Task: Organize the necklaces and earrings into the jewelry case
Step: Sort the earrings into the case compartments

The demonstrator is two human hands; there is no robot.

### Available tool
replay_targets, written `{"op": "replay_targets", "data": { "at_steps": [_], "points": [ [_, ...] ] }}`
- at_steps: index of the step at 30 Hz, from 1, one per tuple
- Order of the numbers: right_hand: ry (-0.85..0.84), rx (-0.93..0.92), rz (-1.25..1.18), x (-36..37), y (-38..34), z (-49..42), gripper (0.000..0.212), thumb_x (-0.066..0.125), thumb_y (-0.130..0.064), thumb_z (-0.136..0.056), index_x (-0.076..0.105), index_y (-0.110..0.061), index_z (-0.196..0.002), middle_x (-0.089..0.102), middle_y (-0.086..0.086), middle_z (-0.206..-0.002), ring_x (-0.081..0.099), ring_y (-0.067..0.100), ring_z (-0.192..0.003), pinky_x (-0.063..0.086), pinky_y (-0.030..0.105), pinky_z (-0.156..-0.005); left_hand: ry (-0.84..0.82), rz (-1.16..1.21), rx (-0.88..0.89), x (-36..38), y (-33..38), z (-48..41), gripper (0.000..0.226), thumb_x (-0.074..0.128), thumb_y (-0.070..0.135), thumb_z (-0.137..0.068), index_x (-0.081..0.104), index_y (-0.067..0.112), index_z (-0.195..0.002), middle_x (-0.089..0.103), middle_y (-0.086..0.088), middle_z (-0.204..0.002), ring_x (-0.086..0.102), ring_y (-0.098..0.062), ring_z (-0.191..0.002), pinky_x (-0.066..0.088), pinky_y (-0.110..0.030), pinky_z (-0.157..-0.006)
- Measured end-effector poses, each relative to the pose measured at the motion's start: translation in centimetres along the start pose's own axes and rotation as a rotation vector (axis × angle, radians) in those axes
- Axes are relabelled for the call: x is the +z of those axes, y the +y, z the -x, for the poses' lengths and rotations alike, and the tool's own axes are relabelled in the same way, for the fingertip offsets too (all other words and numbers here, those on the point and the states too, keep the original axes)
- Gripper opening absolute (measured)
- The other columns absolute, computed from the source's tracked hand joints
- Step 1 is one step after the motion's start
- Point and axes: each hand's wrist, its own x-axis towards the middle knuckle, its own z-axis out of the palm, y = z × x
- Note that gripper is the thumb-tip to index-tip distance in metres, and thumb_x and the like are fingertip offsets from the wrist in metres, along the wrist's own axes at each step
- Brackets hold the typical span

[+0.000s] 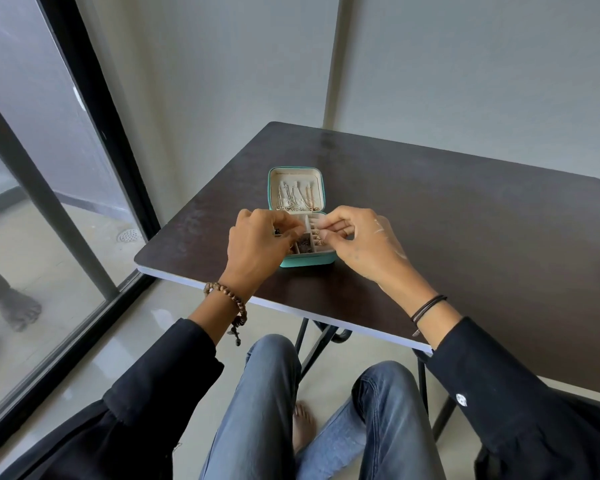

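The right hand [357, 242] pinches a tiny earring [318, 232] over the teal jewelry case [307, 261]. The left hand [257, 245] curls its fingers inside it; I cannot tell what it holds. The case lies open near the table's [430, 220] left edge, with necklaces [295, 197] in its far lid.

- We see soft, even daylight from the glass door [32, 133] on the left.
- We note a pale sheen on the dark table [430, 220], faint shadows.
- We find lines bowing near the edges.
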Motion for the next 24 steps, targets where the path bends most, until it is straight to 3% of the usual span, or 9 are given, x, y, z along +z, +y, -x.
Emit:
{"op": "replay_targets", "data": {
  "at_steps": [3, 6, 8, 10, 13, 15, 18, 21, 24],
  "points": [
    [0.038, 0.004, -0.025, -0.2, 0.0, 0.2, 0.01, 0.071, -0.016, -0.092, 0.077, -0.019, -0.1, 0.074, -0.008, -0.089, 0.068, 0.002, -0.08, 0.045, 0.0, -0.066, 0.015, 0.012, -0.017, -0.3, 0.2, 0.0, 0.014, 0.071, 0.036, -0.091, 0.076, 0.03, -0.102, 0.073, 0.007, -0.112, 0.062, -0.026, -0.107, 0.059, -0.047, -0.081],
    [0.08, 0.025, -0.069, -0.3, 0.3, 0.1, 0.009, 0.071, -0.015, -0.092, 0.077, -0.019, -0.098, 0.074, -0.008, -0.088, 0.067, 0.002, -0.08, 0.045, 0.001, -0.066, 0.002, -0.008, -0.07, -0.8, 0.4, 0.3, 0.02, 0.07, 0.033, -0.093, 0.073, 0.025, -0.111, 0.063, -0.002, -0.128, 0.046, -0.025, -0.123, 0.053, -0.04, -0.089],
    [0.099, 0.041, -0.075, -0.2, 0.5, 0.0, 0.01, 0.07, -0.016, -0.092, 0.076, -0.019, -0.098, 0.074, -0.009, -0.091, 0.067, 0.001, -0.084, 0.045, 0.0, -0.068, -0.011, -0.027, -0.094, -1.2, 0.6, 0.6, 0.03, 0.069, 0.036, -0.093, 0.069, 0.024, -0.119, 0.057, -0.005, -0.131, 0.039, -0.024, -0.123, 0.046, -0.035, -0.09],
    [0.102, 0.07, -0.088, 0.0, 0.8, -0.2, 0.011, 0.068, -0.017, -0.093, 0.075, -0.019, -0.101, 0.073, -0.009, -0.094, 0.067, 0.001, -0.088, 0.046, 0.002, -0.07, -0.038, -0.006, -0.12, -1.2, 0.2, 0.6, 0.044, 0.07, 0.046, -0.089, 0.062, 0.024, -0.126, 0.054, -0.006, -0.133, 0.042, -0.025, -0.125, 0.048, -0.038, -0.095],
    [0.072, 0.157, -0.119, 0.4, 1.2, -0.5, 0.015, 0.063, -0.022, -0.095, 0.072, -0.023, -0.107, 0.071, -0.011, -0.102, 0.065, 0.001, -0.096, 0.051, 0.015, -0.08, -0.155, 0.131, -0.208, -1.4, -0.1, 0.5, 0.086, 0.073, 0.078, -0.062, 0.052, 0.029, -0.13, 0.057, -0.002, -0.135, 0.049, -0.026, -0.127, 0.052, -0.048, -0.1],
    [0.031, 0.215, -0.145, 0.5, 1.3, -0.5, 0.021, 0.059, -0.027, -0.098, 0.069, -0.024, -0.116, 0.069, -0.01, -0.111, 0.063, 0.005, -0.102, 0.05, 0.022, -0.085, -0.228, 0.203, -0.251, -1.2, -0.4, 0.4, 0.105, 0.076, 0.085, -0.042, 0.045, 0.034, -0.129, 0.058, 0.003, -0.133, 0.05, -0.027, -0.129, 0.05, -0.048, -0.105],
    [-0.019, 0.238, -0.141, 0.7, 1.1, -0.5, 0.029, 0.053, -0.031, -0.101, 0.063, -0.024, -0.127, 0.065, -0.011, -0.119, 0.058, 0.004, -0.105, 0.044, 0.021, -0.082, -0.303, 0.169, -0.217, -1.0, -0.8, 0.3, 0.114, 0.092, 0.064, -0.046, 0.038, 0.029, -0.141, 0.054, 0.013, -0.12, 0.039, -0.018, -0.133, 0.04, -0.04, -0.113],
    [-0.049, 0.24, -0.14, 0.7, 1.0, -0.4, 0.033, 0.05, -0.035, -0.102, 0.059, -0.025, -0.132, 0.062, -0.013, -0.121, 0.056, 0.004, -0.107, 0.041, 0.023, -0.085, -0.301, 0.117, -0.177, -0.6, -0.8, 0.1, 0.11, 0.097, 0.038, -0.057, 0.034, 0.022, -0.147, 0.042, 0.022, -0.104, 0.029, -0.013, -0.127, 0.035, -0.032, -0.108],
    [-0.078, 0.254, -0.152, 0.9, 1.0, -0.5, 0.033, 0.05, -0.039, -0.101, 0.056, -0.027, -0.132, 0.058, -0.019, -0.114, 0.056, 0.005, -0.107, 0.042, 0.026, -0.088, -0.263, 0.104, -0.152, -0.3, -0.7, 0.0, 0.107, 0.097, 0.032, -0.058, 0.036, 0.02, -0.146, 0.042, 0.021, -0.102, 0.031, -0.014, -0.125, 0.037, -0.029, -0.103]
  ]
}}
